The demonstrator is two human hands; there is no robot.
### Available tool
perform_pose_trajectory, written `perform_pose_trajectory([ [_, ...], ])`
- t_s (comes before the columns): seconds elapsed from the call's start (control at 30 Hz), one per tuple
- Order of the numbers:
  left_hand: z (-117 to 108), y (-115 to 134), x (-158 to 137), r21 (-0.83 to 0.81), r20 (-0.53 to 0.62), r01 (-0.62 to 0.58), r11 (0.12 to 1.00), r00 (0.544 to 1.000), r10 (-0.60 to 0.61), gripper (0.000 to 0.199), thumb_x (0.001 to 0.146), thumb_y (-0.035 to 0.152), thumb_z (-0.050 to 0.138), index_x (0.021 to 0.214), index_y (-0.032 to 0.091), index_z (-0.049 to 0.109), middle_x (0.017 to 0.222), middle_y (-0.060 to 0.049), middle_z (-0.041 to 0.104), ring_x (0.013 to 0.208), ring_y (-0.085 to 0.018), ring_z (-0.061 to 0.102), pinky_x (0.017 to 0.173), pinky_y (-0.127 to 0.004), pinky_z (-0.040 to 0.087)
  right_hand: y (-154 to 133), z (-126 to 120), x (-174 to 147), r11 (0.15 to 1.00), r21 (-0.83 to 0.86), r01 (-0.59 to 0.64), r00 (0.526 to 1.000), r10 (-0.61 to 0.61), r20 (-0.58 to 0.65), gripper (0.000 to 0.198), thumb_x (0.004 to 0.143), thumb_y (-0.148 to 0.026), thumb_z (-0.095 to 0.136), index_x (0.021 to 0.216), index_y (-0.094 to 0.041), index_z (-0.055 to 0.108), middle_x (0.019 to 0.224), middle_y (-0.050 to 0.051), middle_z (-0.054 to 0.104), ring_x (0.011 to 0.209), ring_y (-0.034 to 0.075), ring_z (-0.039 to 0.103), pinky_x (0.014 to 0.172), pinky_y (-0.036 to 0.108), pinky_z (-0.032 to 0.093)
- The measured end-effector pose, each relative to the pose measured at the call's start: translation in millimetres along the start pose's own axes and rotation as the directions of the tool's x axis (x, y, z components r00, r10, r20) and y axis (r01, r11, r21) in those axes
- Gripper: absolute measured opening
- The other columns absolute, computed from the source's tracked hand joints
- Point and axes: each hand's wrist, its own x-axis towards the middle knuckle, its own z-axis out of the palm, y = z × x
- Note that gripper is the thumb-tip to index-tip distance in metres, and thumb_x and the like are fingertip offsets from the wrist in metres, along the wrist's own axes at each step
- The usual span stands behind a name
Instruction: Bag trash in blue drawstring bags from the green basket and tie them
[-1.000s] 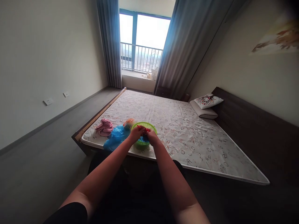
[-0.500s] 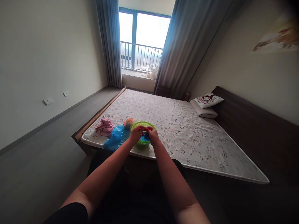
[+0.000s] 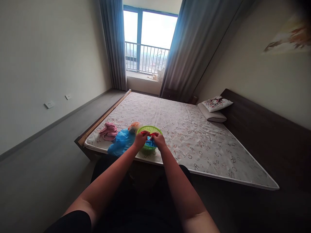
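Observation:
Over a light-green plastic basket [image 3: 149, 127] near the mattress edge, my left hand [image 3: 140, 139] and my right hand [image 3: 159, 140] face each other. Both are closed, pinching a thin red strip [image 3: 150, 136] that shows between the fingers; its exact kind is too small to tell. Beneath it, inside the basket, is something blue [image 3: 150, 142], partly covered by my hands. A crumpled blue plastic bag [image 3: 121, 142] lies left of the basket. Behind the bag sits an orange and whitish bundle [image 3: 133, 127]. Farther left is a heap of pink cloth [image 3: 109, 131].
The mattress [image 3: 155, 110], printed with letters, lies on a dark wooden bed frame [image 3: 87, 136]. Pillows [image 3: 216, 105] rest by the headboard [image 3: 255, 113] at right. Grey curtains [image 3: 189, 48] flank a window. Grey floor [image 3: 60, 139] runs along the left wall.
My hands have shifted and turned slightly above the basket. More of the red strip and the blue thing now shows between them. The surrounding things stay put.

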Motion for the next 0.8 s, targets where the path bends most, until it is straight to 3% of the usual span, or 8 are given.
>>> perform_pose_trajectory([
  [0.2,-1,-1,-1,0.002,-0.017,0.000,1.000,1.000,0.000,0.017,0.089,0.031,0.069,0.082,0.017,0.075,0.067,0.000,0.068,0.062,-0.016,0.059,0.066,-0.028,0.043,-2,1,-4,0.997,0.068,-0.024,0.999,0.021,0.048,0.021,0.067,-0.026,0.067,0.087,-0.021,0.070,0.067,-0.003,0.069,0.062,0.014,0.062,0.064,0.026,0.046],
  [0.4,-1,-2,-3,-0.057,-0.029,0.037,0.998,0.999,-0.039,0.018,0.088,0.034,0.074,0.082,0.017,0.076,0.061,0.000,0.066,0.060,-0.017,0.062,0.065,-0.028,0.047,-3,0,-8,0.986,0.162,-0.046,0.998,0.038,0.052,0.024,0.064,-0.028,0.083,0.085,-0.018,0.075,0.084,0.004,0.078,0.079,0.018,0.072,0.079,0.030,0.055],
  [0.53,-2,-13,3,-0.141,-0.067,0.084,0.986,0.993,-0.094,0.026,0.088,0.042,0.079,0.088,0.016,0.075,0.079,-0.006,0.078,0.068,-0.020,0.072,0.069,-0.031,0.055,-7,-6,-14,0.961,0.272,-0.043,0.998,0.029,0.058,0.041,0.061,-0.026,0.094,0.098,-0.017,0.080,0.106,0.009,0.083,0.096,0.022,0.076,0.090,0.034,0.058],
  [0.6,-7,-22,8,-0.179,-0.108,0.102,0.979,0.987,-0.123,0.030,0.090,0.046,0.077,0.087,0.016,0.073,0.089,-0.010,0.081,0.076,-0.022,0.077,0.076,-0.033,0.059,-10,-12,-15,0.931,0.364,-0.025,1.000,0.025,0.004,0.041,0.066,-0.026,0.094,0.105,-0.020,0.080,0.118,0.008,0.082,0.104,0.021,0.076,0.094,0.034,0.060],
  [0.67,-17,-32,13,-0.196,-0.166,0.125,0.973,0.973,-0.158,0.033,0.095,0.047,0.072,0.083,0.017,0.071,0.087,-0.012,0.080,0.080,-0.023,0.078,0.082,-0.035,0.060,-12,-24,-12,0.883,0.470,0.015,0.994,0.038,-0.102,0.030,0.079,-0.028,0.087,0.107,-0.024,0.077,0.122,0.003,0.081,0.107,0.016,0.077,0.094,0.030,0.061],
  [0.8,-46,-48,21,-0.171,-0.273,0.186,0.967,0.935,-0.228,0.040,0.100,0.046,0.066,0.070,0.019,0.066,0.070,-0.009,0.073,0.068,-0.022,0.071,0.077,-0.035,0.057,-15,-53,-4,0.774,0.629,0.075,0.950,0.136,-0.280,0.005,0.096,-0.019,0.069,0.098,-0.024,0.069,0.099,0.000,0.082,0.091,0.011,0.079,0.086,0.025,0.065],
])
